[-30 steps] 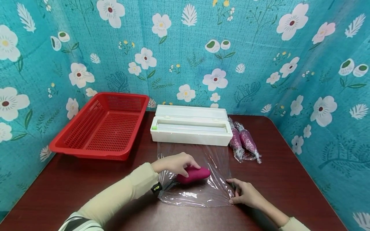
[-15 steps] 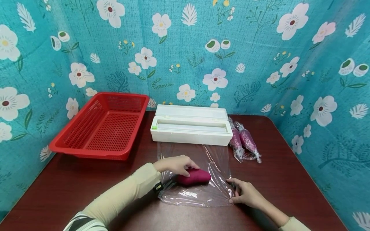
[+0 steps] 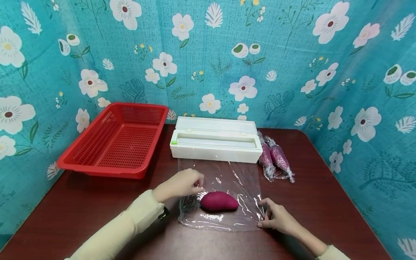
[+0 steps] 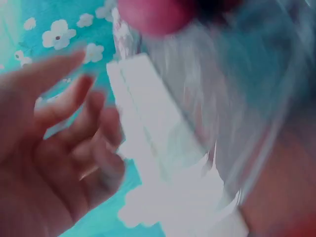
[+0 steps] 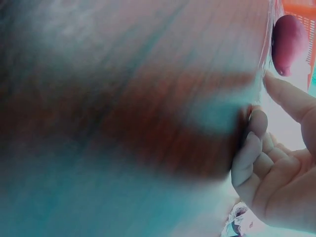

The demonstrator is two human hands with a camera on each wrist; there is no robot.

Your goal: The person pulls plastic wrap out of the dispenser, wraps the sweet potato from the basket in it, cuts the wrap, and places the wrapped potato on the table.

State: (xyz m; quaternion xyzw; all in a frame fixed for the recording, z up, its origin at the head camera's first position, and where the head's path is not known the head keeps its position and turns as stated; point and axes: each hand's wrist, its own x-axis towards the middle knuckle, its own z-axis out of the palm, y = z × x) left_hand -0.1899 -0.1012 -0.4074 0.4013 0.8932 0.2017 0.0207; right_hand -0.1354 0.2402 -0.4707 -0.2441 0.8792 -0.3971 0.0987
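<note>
A purple sweet potato (image 3: 219, 201) lies on a sheet of clear plastic wrap (image 3: 227, 225) spread over the table. Above and to the left of the sweet potato, my left hand (image 3: 183, 183) hovers with loosely bent fingers and nothing in them. The left wrist view shows this hand (image 4: 64, 143) blurred, its palm bare. My right hand (image 3: 276, 216) rests at the near right corner of the wrap, thumb and index fingertip set apart on its edge. In the right wrist view, the fingertips of that hand (image 5: 281, 168) press down at the surface.
Behind the sheet stands a white wrap dispenser box (image 3: 216, 154) with its lid raised and a roll inside. Two wrapped purple sweet potatoes (image 3: 281, 159) lie to its right. At the back left sits a red plastic basket (image 3: 97, 169). A floral teal curtain (image 3: 208, 65) surrounds the dark table (image 3: 325, 202).
My left hand has let go of the sweet potato and moved up and left off it. The sweet potato now lies alone on the wrap. My right hand stays at the corner.
</note>
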